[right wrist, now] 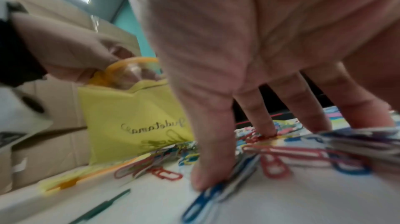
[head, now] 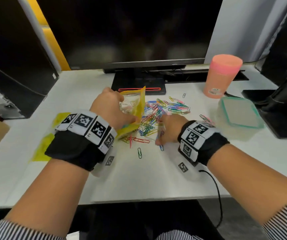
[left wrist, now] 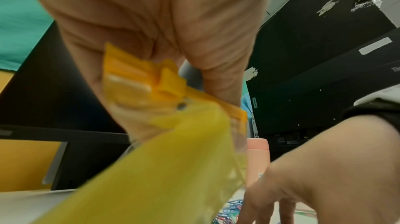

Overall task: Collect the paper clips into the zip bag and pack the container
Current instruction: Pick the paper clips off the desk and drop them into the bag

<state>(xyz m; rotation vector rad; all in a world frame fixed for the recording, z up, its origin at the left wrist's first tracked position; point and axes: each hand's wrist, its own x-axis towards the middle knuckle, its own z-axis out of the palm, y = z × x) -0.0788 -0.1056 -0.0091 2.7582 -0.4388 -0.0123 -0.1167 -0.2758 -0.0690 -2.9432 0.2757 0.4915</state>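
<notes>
A heap of coloured paper clips lies on the white desk in front of the monitor. My left hand grips the top edge of a yellow zip bag and holds it upright at the left of the heap, mouth open. In the left wrist view the zip bag hangs from my fingers. My right hand rests spread on the near clips. Its straight fingers press on the paper clips, and the thumb sits on a blue clip. A clear container with a teal-rimmed lid stands at the right.
A pink cylindrical canister stands behind the container. The monitor stand is just behind the heap. Yellow sheets lie at the left under my left wrist. A few stray clips lie nearer the desk's front.
</notes>
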